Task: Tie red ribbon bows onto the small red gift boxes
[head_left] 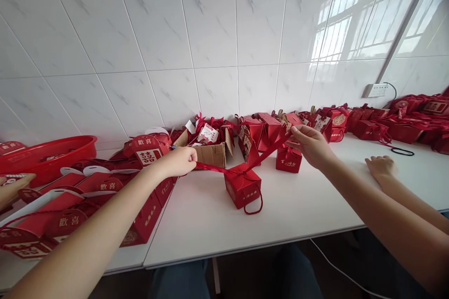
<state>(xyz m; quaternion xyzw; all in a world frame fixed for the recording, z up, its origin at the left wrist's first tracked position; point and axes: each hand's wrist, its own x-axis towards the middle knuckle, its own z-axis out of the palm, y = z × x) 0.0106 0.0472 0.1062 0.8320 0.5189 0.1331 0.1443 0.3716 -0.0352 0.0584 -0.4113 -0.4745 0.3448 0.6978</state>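
A small red gift box (242,190) with gold characters stands on the white table in front of me, a red cord loop (257,211) hanging at its side. From its top a red ribbon (268,150) stretches out both ways. My left hand (182,161) is closed in a fist round the ribbon's left end. On the other side my right hand (308,144) pinches the right end between thumb and fingers, higher up than the left. The ribbon looks taut and crosses at the box's lid. Just behind, another red box (288,159) sits near my right hand.
Red boxes (143,215) with white handles crowd the left side, beside a red plastic basin (56,154). A cardboard box (210,155) of ribbons and tags stands against the wall. More red boxes (403,128) line the right. Another person's hand (381,167) rests at right; another hand (16,187) shows far left.
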